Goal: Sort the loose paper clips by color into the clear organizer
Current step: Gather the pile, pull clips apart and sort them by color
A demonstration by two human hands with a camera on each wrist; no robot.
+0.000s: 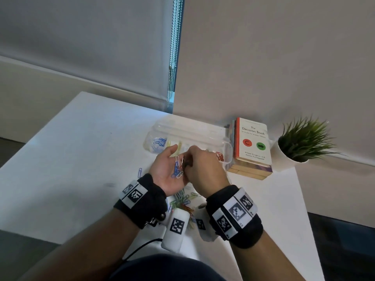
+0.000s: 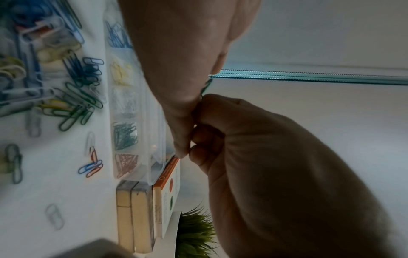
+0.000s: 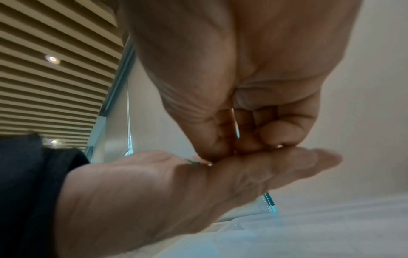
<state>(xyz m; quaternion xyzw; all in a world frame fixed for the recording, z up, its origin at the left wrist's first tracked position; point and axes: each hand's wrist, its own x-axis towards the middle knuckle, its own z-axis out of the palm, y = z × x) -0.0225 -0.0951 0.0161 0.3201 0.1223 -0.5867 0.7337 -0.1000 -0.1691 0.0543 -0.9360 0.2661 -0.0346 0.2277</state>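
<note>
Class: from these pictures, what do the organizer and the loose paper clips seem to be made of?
Organizer: clear, glossy plastic, likely rigid; the sorted clips show through its walls. Loose paper clips: bent wire with a smooth coloured coating, probably vinyl over metal; the thin looped shape suggests this.

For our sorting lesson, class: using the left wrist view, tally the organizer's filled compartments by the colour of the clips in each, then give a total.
Blue clips: 1 compartment
Yellow clips: 1 compartment
White clips: 1 compartment
Green clips: 1 compartment
Red clips: 1 compartment
Total: 5 filled compartments in the clear organizer
</note>
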